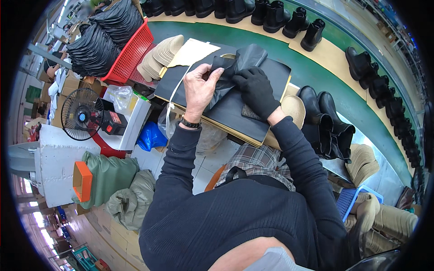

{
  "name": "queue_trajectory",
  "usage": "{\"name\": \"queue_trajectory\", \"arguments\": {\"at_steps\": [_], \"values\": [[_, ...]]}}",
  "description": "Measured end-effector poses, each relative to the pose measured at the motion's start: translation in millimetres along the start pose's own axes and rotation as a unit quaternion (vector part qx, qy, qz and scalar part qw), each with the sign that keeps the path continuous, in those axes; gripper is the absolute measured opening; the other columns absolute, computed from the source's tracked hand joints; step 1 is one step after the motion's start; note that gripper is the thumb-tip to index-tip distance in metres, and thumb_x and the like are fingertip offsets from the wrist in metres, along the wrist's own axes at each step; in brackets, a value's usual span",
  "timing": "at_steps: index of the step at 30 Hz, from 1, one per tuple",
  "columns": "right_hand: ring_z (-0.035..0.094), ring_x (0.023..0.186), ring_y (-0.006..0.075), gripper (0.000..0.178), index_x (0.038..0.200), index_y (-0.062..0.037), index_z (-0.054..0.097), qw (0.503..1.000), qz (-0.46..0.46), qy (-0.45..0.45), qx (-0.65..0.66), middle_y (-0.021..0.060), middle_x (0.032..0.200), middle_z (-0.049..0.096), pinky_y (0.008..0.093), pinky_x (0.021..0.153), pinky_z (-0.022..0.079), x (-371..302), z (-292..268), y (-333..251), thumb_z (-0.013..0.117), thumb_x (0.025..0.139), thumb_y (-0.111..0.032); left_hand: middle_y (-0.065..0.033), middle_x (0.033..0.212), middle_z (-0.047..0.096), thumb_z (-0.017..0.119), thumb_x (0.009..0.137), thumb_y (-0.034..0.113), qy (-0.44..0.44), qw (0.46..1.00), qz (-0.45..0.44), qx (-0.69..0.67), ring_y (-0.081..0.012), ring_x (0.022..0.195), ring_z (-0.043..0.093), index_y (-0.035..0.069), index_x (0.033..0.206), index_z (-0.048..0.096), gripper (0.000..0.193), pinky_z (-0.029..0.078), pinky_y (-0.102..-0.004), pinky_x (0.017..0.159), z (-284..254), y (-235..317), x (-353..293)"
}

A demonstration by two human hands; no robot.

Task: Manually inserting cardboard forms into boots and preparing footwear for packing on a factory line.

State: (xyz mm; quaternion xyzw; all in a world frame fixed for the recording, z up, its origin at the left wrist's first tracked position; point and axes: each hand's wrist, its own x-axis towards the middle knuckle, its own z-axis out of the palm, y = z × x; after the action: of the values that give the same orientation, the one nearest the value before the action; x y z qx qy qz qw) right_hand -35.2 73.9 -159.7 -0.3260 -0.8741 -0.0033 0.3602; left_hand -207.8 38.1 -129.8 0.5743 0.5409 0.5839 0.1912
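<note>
Bare left fingers (217, 74) pinch thin, black, pliable sheeting (251, 56); black-gloved right fingers (247, 77), closure unclear; probably unfolding, next needing even tension.

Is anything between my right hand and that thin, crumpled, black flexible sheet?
Only the black fabric glove on your right hand; it rests against the thin, crumpled, black sheet, with nothing else visible between them.

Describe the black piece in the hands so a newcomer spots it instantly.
Start at the big dark board above the picture's centre. Over it, the bare left hand pinches the black piece, with the gloved right hand against it. Unlike the flat board, it is creased and bent.
</note>
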Motion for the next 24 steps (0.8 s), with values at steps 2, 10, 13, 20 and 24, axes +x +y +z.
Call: {"name": "queue_trajectory", "arguments": {"at_steps": [2, 10, 13, 20, 24], "values": [[0.056, 0.087, 0.0256, 0.02, 0.088, -0.0094, 0.065, 1.0, 0.001, -0.002, -0.001, 0.0053, 0.088, 0.062, 0.0372, 0.083, 0.045, 0.0, -0.2, -0.3, 0.059, 0.069, -0.005, 0.001, 0.056, 0.052, 0.075, 0.077, 0.012, 0.006, 1.0, -0.001, 0.003, -0.0034, 0.054, 0.043, -0.005, 0.075, 0.061, 0.022, 0.037, -0.0213, 0.048, 1.9, 3.1, -1.0], [0.057, 0.088, 0.0256, 0.022, 0.089, -0.0099, 0.065, 1.0, 0.001, -0.017, 0.0, 0.0059, 0.088, 0.062, 0.038, 0.088, 0.042, 1.6, 1.2, 2.3, 0.058, 0.069, -0.005, -0.0042, 0.062, 0.054, 0.08, 0.069, 0.009, 0.073, 0.991, 0.028, 0.113, -0.0094, 0.056, 0.048, -0.002, 0.072, 0.058, 0.025, 0.04, -0.0258, 0.051, -5.5, 7.1, 1.7], [0.057, 0.088, 0.0257, 0.02, 0.089, -0.0111, 0.066, 1.0, -0.014, -0.008, -0.002, 0.0058, 0.087, 0.062, 0.0378, 0.088, 0.042, 1.7, 3.0, 4.7, 0.059, 0.07, -0.008, -0.0092, 0.083, 0.059, 0.077, 0.067, 0.01, 0.076, 0.948, 0.222, 0.214, -0.0234, 0.077, 0.057, 0.003, 0.086, 0.059, 0.027, 0.045, -0.0346, 0.068, -1.3, 38.8, -8.6], [0.057, 0.092, 0.0303, 0.025, 0.095, -0.008, 0.065, 0.986, 0.069, -0.058, 0.141, 0.0092, 0.099, 0.063, 0.0412, 0.083, 0.045, 9.4, -6.2, 20.1, 0.063, 0.072, -0.018, -0.0096, 0.085, 0.052, 0.059, 0.07, 0.007, -0.125, 0.82, 0.295, 0.475, -0.0251, 0.088, 0.054, 0.003, 0.095, 0.054, 0.026, 0.046, -0.0339, 0.078, 35.5, -2.2, -24.8], [0.055, 0.107, 0.034, 0.049, 0.121, -0.0087, 0.054, 0.976, 0.116, 0.11, 0.148, 0.0165, 0.12, 0.054, 0.0395, 0.087, 0.048, -9.5, -24.1, -17.6, 0.069, 0.077, -0.024, -0.0083, 0.081, 0.056, 0.062, 0.073, 0.009, -0.133, 0.805, 0.278, 0.507, -0.0253, 0.078, 0.06, 0.007, 0.084, 0.053, 0.015, 0.051, -0.0334, 0.061, 21.1, 7.6, 8.9]]}}
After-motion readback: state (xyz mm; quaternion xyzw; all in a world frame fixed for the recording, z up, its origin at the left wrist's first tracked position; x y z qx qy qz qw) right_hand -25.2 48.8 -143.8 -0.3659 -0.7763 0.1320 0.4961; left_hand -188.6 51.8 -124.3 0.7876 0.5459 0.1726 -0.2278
